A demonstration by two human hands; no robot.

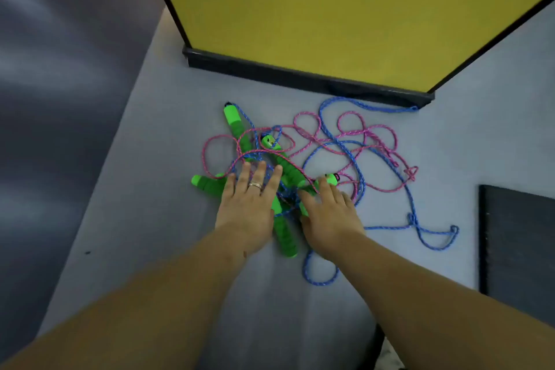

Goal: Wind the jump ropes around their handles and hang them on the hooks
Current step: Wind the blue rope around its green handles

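A tangle of two braided cords, one pink jump rope (354, 141) and one blue jump rope (417, 228), is being shown spread over a pale grey-blue table top (156, 177). Bright green ribbed foam handles are being seen heaped at the left of the tangle: one handle (237, 129) is lying farthest back, a second handle (285, 165) is slanting across the middle, a third handle (207, 185) is pointing left, and a fourth handle (285, 234) is lying nearest, between the two hands.

The left hand (252, 207), with a ring (255, 185) worn on one finger, is being laid flat and open, palm down, over the third handle and the crossing cords; nothing is being gripped by it. The right hand (330, 216) is being rested palm down, fingers loosely spread, on a further green handle end (329, 179) and the cords beside it; whether anything is being pinched beneath it cannot be told.

Behind the ropes, a yellow board with a black frame (330, 9) is standing upright on the table. A dark flat panel (516, 243) is lying at the right edge, well apart from the handles.
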